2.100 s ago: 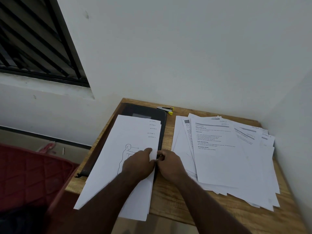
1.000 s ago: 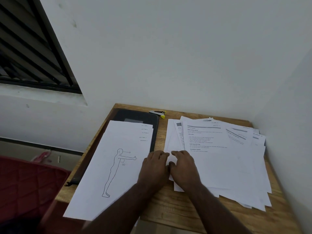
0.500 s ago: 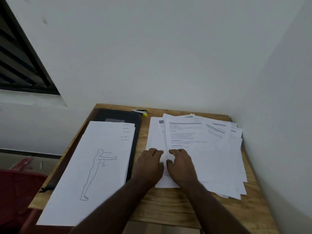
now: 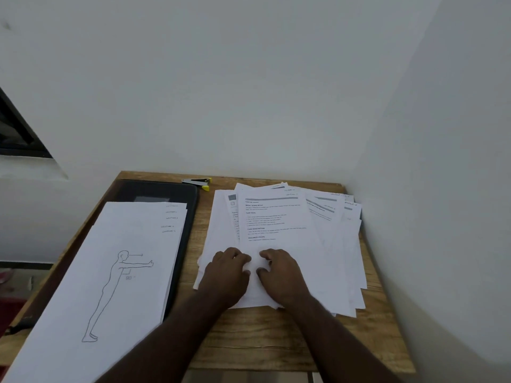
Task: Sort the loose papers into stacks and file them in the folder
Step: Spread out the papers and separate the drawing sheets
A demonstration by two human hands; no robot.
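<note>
White walls hem a small wooden desk (image 4: 257, 338) where both hands lie flat on loose papers (image 4: 326, 244), left hand (image 4: 231, 275) and right hand (image 4: 279, 272) fingers curled and close together, gripping nothing. Thin, slippery sheets likely lift best at the near edge below the fingertips. Left of them, a sorted stack (image 4: 116, 272) covers the dark folder (image 4: 182, 205); the right wall crowds the pile.
</note>
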